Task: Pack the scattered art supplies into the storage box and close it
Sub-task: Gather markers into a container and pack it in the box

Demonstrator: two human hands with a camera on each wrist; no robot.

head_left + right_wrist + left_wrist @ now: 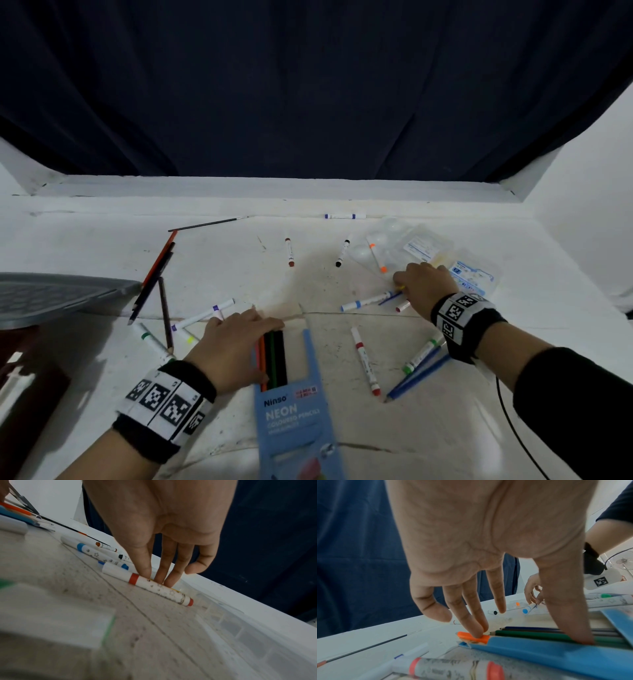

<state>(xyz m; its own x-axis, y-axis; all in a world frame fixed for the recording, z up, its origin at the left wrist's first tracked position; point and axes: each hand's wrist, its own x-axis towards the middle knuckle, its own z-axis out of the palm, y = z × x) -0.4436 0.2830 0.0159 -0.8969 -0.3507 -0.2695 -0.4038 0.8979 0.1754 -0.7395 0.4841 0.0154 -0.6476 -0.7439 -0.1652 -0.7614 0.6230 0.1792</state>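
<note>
An open blue pencil box (294, 418) lies near the front edge with several coloured pencils (274, 359) sticking out of it. My left hand (239, 339) lies flat on them. In the left wrist view its fingertips (477, 632) touch an orange pencil end (465, 635) and the thumb presses the green pencil (539, 635). My right hand (421, 287) reaches down at the right. Its straight fingers (164, 568) touch something yellow behind a red-capped marker (161, 588), next to a clear plastic compartment case (240, 628).
Markers and pencils are scattered over the white table (308, 284): loose pencils (154, 274), a thin brush (209, 224), brown (289, 251) and black (342, 253) markers, a red marker (365, 359). A grey lid-like object (51, 294) lies left. A dark curtain hangs behind.
</note>
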